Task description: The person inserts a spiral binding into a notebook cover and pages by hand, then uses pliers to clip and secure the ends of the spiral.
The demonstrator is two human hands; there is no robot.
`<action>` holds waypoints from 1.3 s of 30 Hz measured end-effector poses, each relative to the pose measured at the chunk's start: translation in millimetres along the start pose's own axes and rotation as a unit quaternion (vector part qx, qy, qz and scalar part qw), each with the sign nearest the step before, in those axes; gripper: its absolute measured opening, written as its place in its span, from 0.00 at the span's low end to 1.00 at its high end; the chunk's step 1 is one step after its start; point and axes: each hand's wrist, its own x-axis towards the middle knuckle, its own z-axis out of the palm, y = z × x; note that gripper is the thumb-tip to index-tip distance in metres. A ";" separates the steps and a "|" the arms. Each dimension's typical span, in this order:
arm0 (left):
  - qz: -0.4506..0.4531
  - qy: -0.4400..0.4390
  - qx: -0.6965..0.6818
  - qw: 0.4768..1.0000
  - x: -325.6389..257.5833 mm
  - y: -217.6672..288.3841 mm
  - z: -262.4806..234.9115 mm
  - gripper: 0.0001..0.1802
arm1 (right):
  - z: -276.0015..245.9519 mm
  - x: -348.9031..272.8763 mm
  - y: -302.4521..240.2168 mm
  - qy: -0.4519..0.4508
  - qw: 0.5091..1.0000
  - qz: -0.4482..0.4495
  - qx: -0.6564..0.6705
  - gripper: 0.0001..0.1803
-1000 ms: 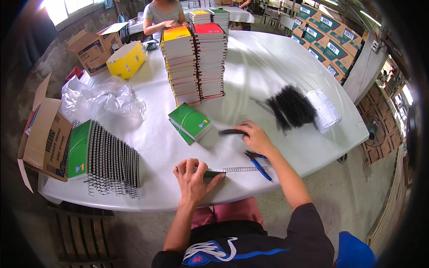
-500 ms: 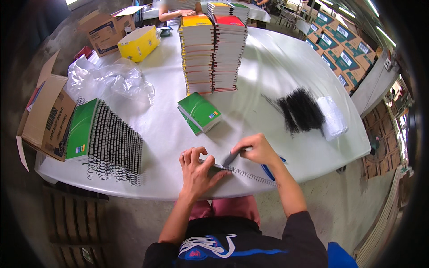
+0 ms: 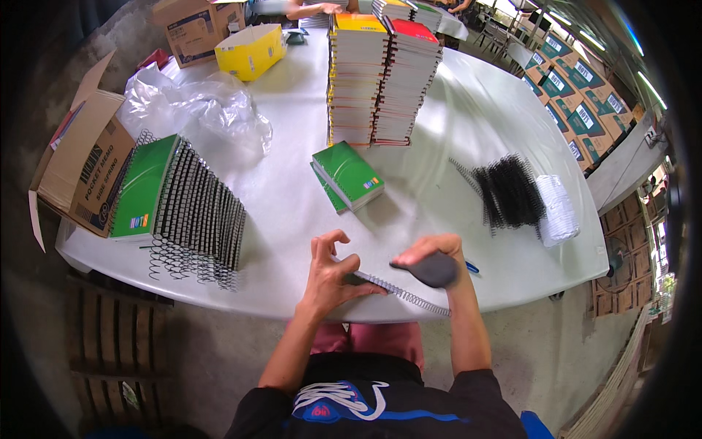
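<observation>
My left hand [image 3: 330, 276] pinches a small notebook [image 3: 357, 279], held nearly edge-on above the near edge of the table. Along the notebook's edge runs a wire spiral coil [image 3: 418, 299], its free length sticking out down to the right beside my right wrist. My right hand [image 3: 439, 249] grips a dark, flat, rounded tool [image 3: 436, 270], slightly blurred, just above the coil and apart from it. What kind of tool it is cannot be made out. Two green notebooks [image 3: 349, 175] lie stacked, slightly askew, beyond my hands.
Left stands a row of coil-bound green notebooks [image 3: 146, 192] beside an open carton [image 3: 93, 172]. Clear plastic [image 3: 197, 110] and a yellow box [image 3: 252, 53] lie behind. Tall notebook stacks [image 3: 357, 80] rise at the back. Right are black coils [image 3: 508, 192], a white roll [image 3: 557, 211] and a blue pen [image 3: 472, 268].
My right hand has drawn the dark tool away from the coil, to the right. The left hand still pinches the notebook. The view has shifted slightly.
</observation>
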 end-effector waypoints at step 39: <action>-0.231 0.096 -0.475 0.844 -13.5 -5.5 2.8 0.16 | -27.4 -26.3 11.7 0.291 0.711 0.129 -0.627 0.33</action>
